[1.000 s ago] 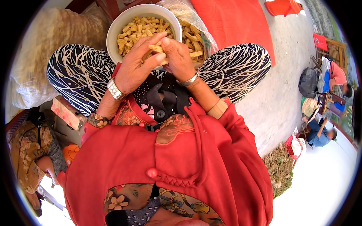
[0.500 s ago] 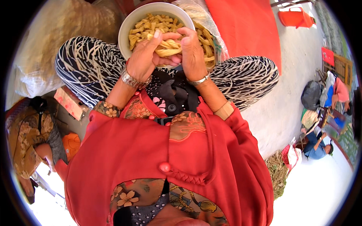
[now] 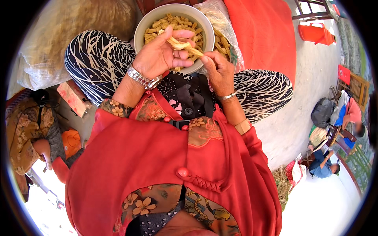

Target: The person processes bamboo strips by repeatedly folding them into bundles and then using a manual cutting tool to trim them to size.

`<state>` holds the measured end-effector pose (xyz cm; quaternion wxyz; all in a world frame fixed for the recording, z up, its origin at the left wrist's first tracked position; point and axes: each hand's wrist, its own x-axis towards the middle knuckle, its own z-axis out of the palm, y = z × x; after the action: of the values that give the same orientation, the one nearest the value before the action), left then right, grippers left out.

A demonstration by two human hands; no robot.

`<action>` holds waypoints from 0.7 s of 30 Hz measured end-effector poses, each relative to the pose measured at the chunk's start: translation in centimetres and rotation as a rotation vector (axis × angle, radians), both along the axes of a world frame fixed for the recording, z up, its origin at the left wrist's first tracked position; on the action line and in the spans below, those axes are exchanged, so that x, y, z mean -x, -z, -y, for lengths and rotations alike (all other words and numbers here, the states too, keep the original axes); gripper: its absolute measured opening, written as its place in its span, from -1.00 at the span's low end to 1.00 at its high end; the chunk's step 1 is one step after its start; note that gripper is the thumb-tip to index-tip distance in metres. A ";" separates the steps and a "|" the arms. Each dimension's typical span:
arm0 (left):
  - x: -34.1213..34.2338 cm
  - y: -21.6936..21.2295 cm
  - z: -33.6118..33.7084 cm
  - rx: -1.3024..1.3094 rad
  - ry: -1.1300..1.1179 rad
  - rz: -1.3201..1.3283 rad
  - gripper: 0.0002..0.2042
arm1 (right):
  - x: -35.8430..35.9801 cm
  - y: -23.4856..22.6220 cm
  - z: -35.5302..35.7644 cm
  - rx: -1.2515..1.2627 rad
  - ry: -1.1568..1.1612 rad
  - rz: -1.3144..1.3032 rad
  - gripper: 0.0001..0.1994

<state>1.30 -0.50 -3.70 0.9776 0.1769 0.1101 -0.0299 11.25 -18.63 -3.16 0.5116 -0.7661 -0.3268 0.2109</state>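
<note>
My left hand (image 3: 155, 55), palm up over the bowl, has its fingers curled round a limp yellow-tan strip (image 3: 185, 47). The thumb and forefinger of my right hand (image 3: 221, 72) pinch the strip's lower right end, so it stretches between both hands. Below them a round white bowl (image 3: 204, 25) holds many short, knotted-looking yellow-tan pieces (image 3: 169, 23); my left hand hides part of them. Beside the bowl, longer strips (image 3: 223, 44) of the same colour lie in a clear plastic bag (image 3: 214, 13). What the strips are made of I cannot tell.
A large translucent sack (image 3: 78, 31) stands at the left, against my patterned knee (image 3: 98, 59). Red cloth (image 3: 260, 35) lies to the right, with an orange-red plastic container (image 3: 316, 34) beyond it. Other people (image 3: 325, 167) sit at the far right, near a black bag (image 3: 323, 105).
Both hands were cupped close together around the yellow strips over the bowl. Now they are apart: my right hand has moved right and nearer to me, pinching one end.
</note>
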 end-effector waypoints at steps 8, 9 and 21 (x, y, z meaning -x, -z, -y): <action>0.4 -0.6 1.6 -0.554 0.008 -0.346 -0.70 | 0.6 0.2 -1.5 -0.010 -0.060 0.105 -0.80; 0.3 -0.7 1.5 -0.586 0.000 -0.336 -0.76 | 0.7 0.2 -1.7 0.005 -0.071 0.094 -0.80; 3.0 -3.0 -1.5 -0.298 -0.386 -0.298 -0.94 | 0.5 -3.6 -0.5 0.046 -0.189 0.152 -0.81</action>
<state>-1.69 1.04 -0.70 0.9016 0.2879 0.2872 0.1476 10.70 -18.15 0.43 0.4454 -0.7573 -0.4303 0.2072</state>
